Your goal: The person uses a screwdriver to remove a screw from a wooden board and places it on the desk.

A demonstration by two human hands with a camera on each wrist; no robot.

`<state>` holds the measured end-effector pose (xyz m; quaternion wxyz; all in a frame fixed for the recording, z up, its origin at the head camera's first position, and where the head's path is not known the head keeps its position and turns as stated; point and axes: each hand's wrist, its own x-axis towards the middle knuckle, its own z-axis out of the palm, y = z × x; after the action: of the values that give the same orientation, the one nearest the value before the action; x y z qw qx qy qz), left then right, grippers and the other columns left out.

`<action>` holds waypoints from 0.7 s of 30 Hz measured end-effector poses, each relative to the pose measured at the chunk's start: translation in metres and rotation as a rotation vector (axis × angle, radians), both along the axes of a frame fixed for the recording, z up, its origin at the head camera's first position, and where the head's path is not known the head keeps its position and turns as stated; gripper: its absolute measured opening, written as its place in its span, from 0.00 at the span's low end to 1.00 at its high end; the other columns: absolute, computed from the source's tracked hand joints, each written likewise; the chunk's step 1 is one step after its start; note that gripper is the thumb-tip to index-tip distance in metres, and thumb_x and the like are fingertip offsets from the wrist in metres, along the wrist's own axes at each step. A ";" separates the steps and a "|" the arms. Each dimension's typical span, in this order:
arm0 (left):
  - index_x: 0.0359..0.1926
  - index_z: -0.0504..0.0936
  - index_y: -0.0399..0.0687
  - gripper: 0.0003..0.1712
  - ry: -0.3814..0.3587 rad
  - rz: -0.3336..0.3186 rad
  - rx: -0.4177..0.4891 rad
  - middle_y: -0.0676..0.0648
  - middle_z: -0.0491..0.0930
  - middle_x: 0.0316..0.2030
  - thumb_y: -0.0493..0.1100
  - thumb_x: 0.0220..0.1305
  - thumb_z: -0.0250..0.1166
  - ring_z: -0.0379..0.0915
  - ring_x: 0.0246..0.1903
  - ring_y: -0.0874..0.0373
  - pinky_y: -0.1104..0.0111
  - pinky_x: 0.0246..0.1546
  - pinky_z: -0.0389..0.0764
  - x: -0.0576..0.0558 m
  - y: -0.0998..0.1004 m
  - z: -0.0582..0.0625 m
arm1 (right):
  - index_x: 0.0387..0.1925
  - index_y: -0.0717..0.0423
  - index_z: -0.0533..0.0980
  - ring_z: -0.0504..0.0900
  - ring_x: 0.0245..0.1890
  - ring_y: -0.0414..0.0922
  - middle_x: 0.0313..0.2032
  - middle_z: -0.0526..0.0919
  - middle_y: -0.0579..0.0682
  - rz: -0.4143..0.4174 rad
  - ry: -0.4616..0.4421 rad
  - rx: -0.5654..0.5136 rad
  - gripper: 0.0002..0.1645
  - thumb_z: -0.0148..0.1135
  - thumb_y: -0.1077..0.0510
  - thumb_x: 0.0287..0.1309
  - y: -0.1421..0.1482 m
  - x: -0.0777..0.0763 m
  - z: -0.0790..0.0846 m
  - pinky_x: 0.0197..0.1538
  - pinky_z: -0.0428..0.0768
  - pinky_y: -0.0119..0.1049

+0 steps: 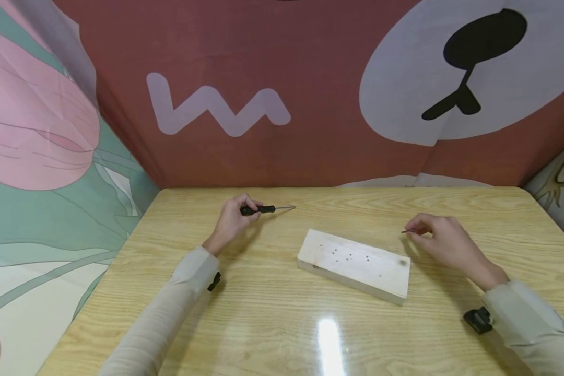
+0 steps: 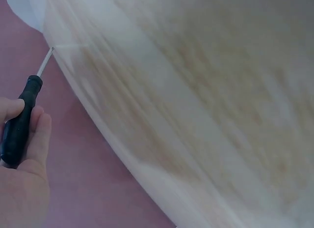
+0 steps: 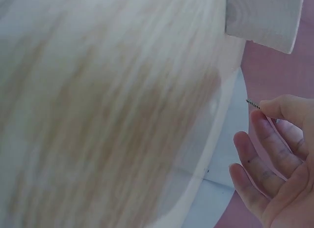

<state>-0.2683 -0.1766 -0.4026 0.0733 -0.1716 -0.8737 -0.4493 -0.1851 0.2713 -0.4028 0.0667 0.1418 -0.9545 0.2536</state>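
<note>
My left hand (image 1: 236, 216) grips the black handle of a screwdriver (image 1: 263, 209), whose thin metal shaft points right. In the left wrist view the thumb and fingers wrap the screwdriver (image 2: 22, 120). Between thumb and index finger, my right hand (image 1: 444, 243) pinches a small screw (image 3: 252, 103); its threaded end sticks out to the left in the head view. A pale wooden block (image 1: 357, 263) lies flat on the table between the hands, apart from both. Several small dark holes or marks dot its top.
The light wood-grain table (image 1: 258, 313) reaches back to a reddish-brown cloth backdrop (image 1: 310, 151). A floral cloth (image 1: 42, 172) hangs at the left. Dark wrist devices (image 1: 478, 319) sit at both sleeves.
</note>
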 end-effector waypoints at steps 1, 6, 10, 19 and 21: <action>0.31 0.78 0.35 0.06 -0.004 -0.001 -0.004 0.37 0.86 0.47 0.27 0.59 0.69 0.84 0.47 0.43 0.60 0.45 0.87 0.000 0.000 0.000 | 0.40 0.56 0.83 0.87 0.36 0.51 0.35 0.89 0.53 0.001 -0.001 0.003 0.06 0.66 0.60 0.62 0.000 0.000 -0.001 0.38 0.79 0.44; 0.37 0.82 0.36 0.05 -0.014 0.010 -0.048 0.38 0.86 0.47 0.28 0.59 0.69 0.84 0.47 0.44 0.59 0.47 0.86 -0.002 -0.002 0.001 | 0.40 0.56 0.83 0.86 0.36 0.49 0.35 0.89 0.52 0.013 -0.028 -0.001 0.06 0.67 0.61 0.60 0.000 -0.002 -0.004 0.33 0.76 0.33; 0.45 0.84 0.36 0.12 -0.014 0.015 -0.089 0.37 0.86 0.45 0.28 0.59 0.69 0.83 0.46 0.45 0.57 0.47 0.86 -0.004 -0.004 0.000 | 0.39 0.55 0.83 0.86 0.36 0.48 0.35 0.89 0.51 0.022 -0.041 -0.002 0.05 0.67 0.62 0.60 0.000 -0.004 -0.006 0.34 0.78 0.33; 0.51 0.85 0.38 0.16 -0.010 0.013 -0.215 0.39 0.86 0.49 0.33 0.62 0.69 0.83 0.48 0.46 0.56 0.48 0.85 -0.004 -0.005 -0.001 | 0.37 0.56 0.83 0.83 0.31 0.40 0.34 0.88 0.50 0.049 -0.070 -0.006 0.05 0.66 0.64 0.59 -0.001 -0.005 -0.009 0.28 0.77 0.28; 0.52 0.85 0.38 0.16 -0.003 0.011 -0.234 0.39 0.86 0.49 0.33 0.62 0.68 0.84 0.47 0.46 0.57 0.47 0.86 -0.003 -0.004 -0.001 | 0.37 0.56 0.83 0.83 0.30 0.39 0.33 0.88 0.49 0.047 -0.073 -0.002 0.05 0.66 0.64 0.59 -0.001 -0.005 -0.009 0.28 0.77 0.28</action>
<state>-0.2716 -0.1804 -0.4036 0.0540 -0.1736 -0.9213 -0.3439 -0.1898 0.2702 -0.4116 0.0262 0.1546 -0.9525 0.2612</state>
